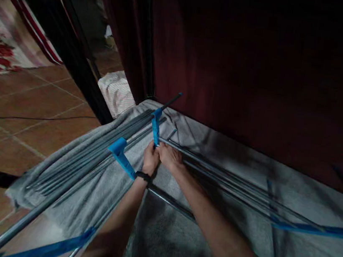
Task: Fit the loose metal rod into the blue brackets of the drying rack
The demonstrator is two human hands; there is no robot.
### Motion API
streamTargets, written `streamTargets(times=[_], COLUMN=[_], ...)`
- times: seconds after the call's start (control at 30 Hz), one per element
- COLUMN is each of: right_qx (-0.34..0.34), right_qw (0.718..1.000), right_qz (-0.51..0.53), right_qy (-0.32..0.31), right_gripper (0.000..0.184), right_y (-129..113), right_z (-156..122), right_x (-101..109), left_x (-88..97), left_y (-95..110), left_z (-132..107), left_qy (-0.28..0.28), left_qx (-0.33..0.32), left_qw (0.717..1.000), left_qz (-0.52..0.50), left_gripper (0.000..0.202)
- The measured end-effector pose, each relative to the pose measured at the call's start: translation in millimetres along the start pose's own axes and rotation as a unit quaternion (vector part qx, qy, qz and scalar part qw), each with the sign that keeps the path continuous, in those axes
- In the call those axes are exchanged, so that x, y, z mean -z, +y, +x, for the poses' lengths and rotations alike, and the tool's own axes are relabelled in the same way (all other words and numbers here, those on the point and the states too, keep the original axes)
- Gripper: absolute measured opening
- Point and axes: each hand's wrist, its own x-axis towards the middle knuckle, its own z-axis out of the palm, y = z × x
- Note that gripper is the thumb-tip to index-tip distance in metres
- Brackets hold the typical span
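Observation:
My left hand [150, 160], with a black band [143, 176] at its wrist, is closed at the lower end of a blue plastic connector [155, 128]. Right beside it, my right hand [170, 157] has its fingers curled around the end of a metal tube [193, 154] that meets this connector. The fingertips of both hands are partly hidden. Nearer to me, a second blue connector [122, 155] joins a long metal tube [43, 208] and a crossing tube [171, 202]. Several thin grey rods [92, 152] lie side by side to the left.
A grey blanket [172, 238] lies under the frame of tubes. Blue plastic bars [319, 229] are at the right, and another blue bar [51, 249] is at lower left. A dark red panel [244, 79] rises behind. A dark post [73, 56] and tiled floor [29, 101] with a black cable [33, 119] are left.

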Motion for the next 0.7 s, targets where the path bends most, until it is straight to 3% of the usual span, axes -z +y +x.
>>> streamTargets(times=[0.33, 0.7], right_qx=[0.018, 0.034], right_qw=[0.999, 0.998], right_qz=[0.027, 0.051], right_qy=[-0.008, 0.004], right_gripper=[0.037, 0.035], right_y=[10, 16], right_z=[-4, 0], right_x=[9, 6], left_x=[-7.0, -5.4], left_y=[7, 9], left_z=[-5, -7], left_qy=[0.021, -0.003], left_qx=[0.000, -0.017], left_qw=[1.000, 0.999], left_qz=[0.019, 0.036], left_gripper=[0.030, 0.024])
